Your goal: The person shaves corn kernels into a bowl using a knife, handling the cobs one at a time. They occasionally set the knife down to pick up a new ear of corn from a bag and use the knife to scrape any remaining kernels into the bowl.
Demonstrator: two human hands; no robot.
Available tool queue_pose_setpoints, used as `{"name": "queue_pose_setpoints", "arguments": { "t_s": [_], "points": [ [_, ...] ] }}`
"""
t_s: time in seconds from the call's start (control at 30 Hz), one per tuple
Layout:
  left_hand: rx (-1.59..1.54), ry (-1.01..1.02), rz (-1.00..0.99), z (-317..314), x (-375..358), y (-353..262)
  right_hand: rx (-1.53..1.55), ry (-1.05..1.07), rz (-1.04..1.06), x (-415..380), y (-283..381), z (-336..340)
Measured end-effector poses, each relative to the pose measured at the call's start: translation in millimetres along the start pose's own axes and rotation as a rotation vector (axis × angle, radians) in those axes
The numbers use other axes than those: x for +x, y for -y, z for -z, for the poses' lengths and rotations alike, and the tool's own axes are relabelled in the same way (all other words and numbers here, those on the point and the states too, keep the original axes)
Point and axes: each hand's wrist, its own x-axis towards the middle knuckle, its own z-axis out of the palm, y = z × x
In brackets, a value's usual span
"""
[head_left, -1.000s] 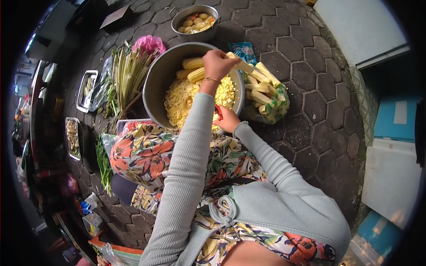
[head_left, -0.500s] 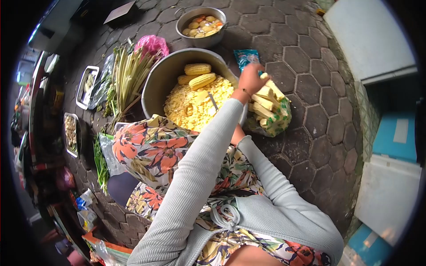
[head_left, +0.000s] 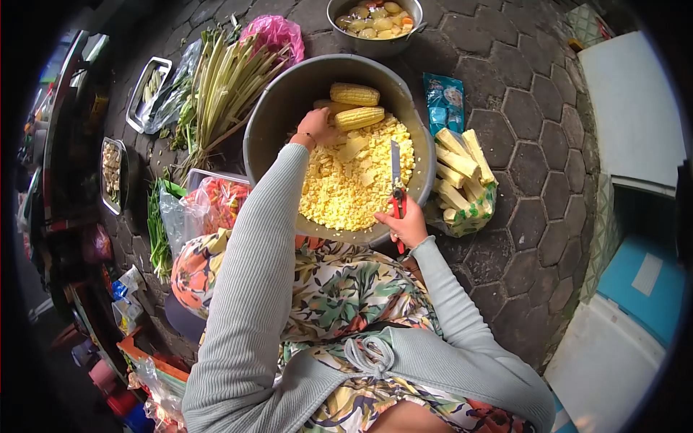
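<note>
My left hand [head_left: 317, 128] reaches into a large grey basin [head_left: 258, 137], its fingers curled round the near end of a corn cob [head_left: 330, 106]. Two more whole yellow cobs lie beside it, an upper corn cob [head_left: 354, 94] and a lower corn cob [head_left: 360, 117]. Cut corn kernels [head_left: 346, 187] fill the basin's bottom. At the basin's near right rim, my right hand [head_left: 406, 224] is closed round the red handle of a knife [head_left: 396, 166], whose blade points away over the kernels. Part of my left fingers is hidden.
Right of the basin, a plastic bag of stripped cobs [head_left: 462, 177] stands below a blue packet [head_left: 444, 105]. A pot of peeled vegetables in water [head_left: 375, 45] is behind. Pale green stalks [head_left: 224, 94], a pink bag [head_left: 278, 36] and a tub of red chillies [head_left: 216, 198] lie left.
My left hand has left the bag of stripped cobs and moved left into the basin to a whole cob. My right hand and the knife handle have come into sight.
</note>
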Motion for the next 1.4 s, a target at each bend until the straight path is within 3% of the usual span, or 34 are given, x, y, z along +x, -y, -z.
{"name": "queue_pose_setpoints", "arguments": {
  "t_s": [0.13, 0.27, 0.37, 0.43, 0.6, 0.87, 1.03, 1.17, 1.4],
  "points": [
    [0.028, 0.094, -0.021, -8.3, 6.2, -7.5, -0.005, 0.013, -0.027, 0.3, -0.2, 1.0],
    [0.1, 0.036, -0.13, -7.4, 15.2, -15.5, 0.004, -0.029, -0.026, -2.6, 2.6, -5.4],
    [-0.018, -0.054, -0.14, -5.3, 6.5, -15.6, 0.005, -0.048, -0.028, -1.0, 1.1, -4.6],
    [-0.139, -0.17, -0.156, 5.1, -5.9, -18.4, 0.017, -0.028, -0.03, 0.9, -0.2, -2.2],
    [-0.2, -0.114, -0.205, 53.7, -42.3, 0.5, 0.0, 0.027, -0.062, 5.4, 1.3, -3.4],
    [-0.085, -0.2, -0.141, 63.9, -119.1, 20.4, -0.255, 0.069, -0.033, 36.1, -7.0, -41.4],
    [-0.173, -0.276, -0.123, 51.7, -124.2, 5.7, -0.733, 0.012, 0.321, 40.4, -8.4, -68.3],
    [-0.172, -0.273, -0.113, 43.7, -127.5, 2.5, -0.819, -0.114, 0.307, 34.5, 4.1, -73.6],
    [-0.163, -0.339, -0.012, 19.0, -124.8, -9.0, -1.036, -0.125, 0.306, 30.9, 19.2, -93.3]
  ]
}}
